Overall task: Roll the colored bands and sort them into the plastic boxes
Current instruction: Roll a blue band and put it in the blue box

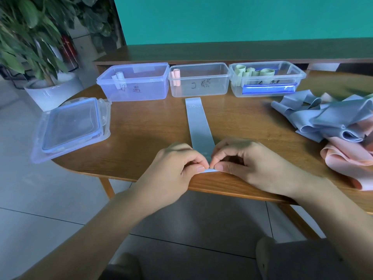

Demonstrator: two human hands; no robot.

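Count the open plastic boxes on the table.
3, in a row along the far edge: left box with a blue roll, middle box with pink rolls, right box with green rolls.

left hand (177,164) and right hand (246,160) side by side — fingertips curled, pinching (thumbs nearly touching).

A pale grey-blue band (198,122), printed with faint white figures, is laid on a brown wooden table (145,126). Three clear plastic boxes are seen: the left box (134,82) is tinted blue, the middle box (199,80) is marked in dark handwriting and holds pink rolls (175,77), and the right box (266,78) holds pale green rolls (254,72). A heap of grey-blue and pink bands (331,122) is shown. The wall (242,19) is teal.
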